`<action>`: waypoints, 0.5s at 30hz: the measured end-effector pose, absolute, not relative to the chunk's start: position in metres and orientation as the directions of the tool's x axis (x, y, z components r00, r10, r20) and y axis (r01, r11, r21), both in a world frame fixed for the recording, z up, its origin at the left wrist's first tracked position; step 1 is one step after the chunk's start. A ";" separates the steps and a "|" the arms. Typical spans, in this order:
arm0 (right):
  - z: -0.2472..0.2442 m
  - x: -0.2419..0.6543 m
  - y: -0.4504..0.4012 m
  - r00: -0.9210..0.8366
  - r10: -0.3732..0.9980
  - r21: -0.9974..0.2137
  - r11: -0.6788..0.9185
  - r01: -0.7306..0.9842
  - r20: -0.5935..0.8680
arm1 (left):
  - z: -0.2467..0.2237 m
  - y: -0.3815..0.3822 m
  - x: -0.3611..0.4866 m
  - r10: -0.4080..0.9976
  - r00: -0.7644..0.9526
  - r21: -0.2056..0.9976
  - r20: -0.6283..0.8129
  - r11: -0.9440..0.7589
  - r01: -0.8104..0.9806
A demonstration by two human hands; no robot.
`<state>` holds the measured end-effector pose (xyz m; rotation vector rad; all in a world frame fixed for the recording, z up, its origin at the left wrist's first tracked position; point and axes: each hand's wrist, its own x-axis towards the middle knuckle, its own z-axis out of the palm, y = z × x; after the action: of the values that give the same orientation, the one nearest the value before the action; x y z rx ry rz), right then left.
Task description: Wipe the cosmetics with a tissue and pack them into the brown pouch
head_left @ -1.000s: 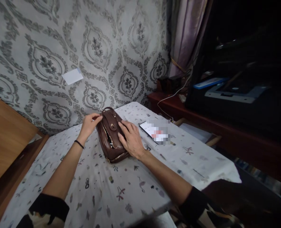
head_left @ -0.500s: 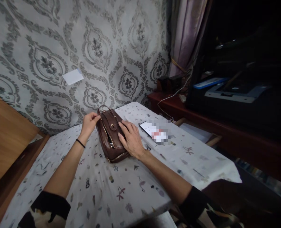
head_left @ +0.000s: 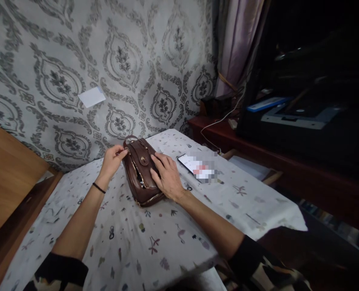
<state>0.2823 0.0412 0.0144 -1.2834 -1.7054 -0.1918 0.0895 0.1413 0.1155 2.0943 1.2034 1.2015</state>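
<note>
A brown leather handbag (head_left: 138,173) lies on the cloth-covered table, its short handle toward the wall. A gold-toothed zip runs along its left side, and a narrow gap shows there near the close end. At the far left end of that zip, my left hand (head_left: 112,161) has thumb and forefinger pinched together on what looks like the zipper pull, mostly hidden by the fingertips. My right hand (head_left: 169,178) rests flat on the right side of the bag, fingers stretched out. A gold clasp (head_left: 143,159) sits on the strap between both hands.
Right of the bag lies a phone (head_left: 194,167) with a lit, partly blurred screen. The patterned tablecloth (head_left: 155,250) hangs over the right edge. A dark red cabinet (head_left: 211,129) with a white cable stands behind, and a wooden panel (head_left: 12,173) is at the left.
Both hands and the bag hold nearly the same places. My left wrist has shifted slightly to the left and lower, and the view has moved a little.
</note>
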 end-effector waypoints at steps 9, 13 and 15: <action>0.014 0.282 0.041 0.019 0.662 -0.407 0.437 0.802 0.749 | 0.116 0.137 0.086 0.857 0.288 0.729 0.428 -0.515 0.450; 0.015 0.282 0.040 0.025 0.663 -0.411 0.433 0.802 0.748 | 0.116 0.138 0.091 0.840 0.297 0.738 0.453 -0.541 0.403; 0.015 0.281 0.040 0.025 0.663 -0.412 0.435 0.801 0.748 | 0.116 0.138 0.093 0.830 0.328 0.722 0.452 -0.556 0.412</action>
<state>0.2815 0.0404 0.0149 -1.2824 -1.6905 -0.1730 0.0931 0.1383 0.1163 2.1142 1.0898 1.1421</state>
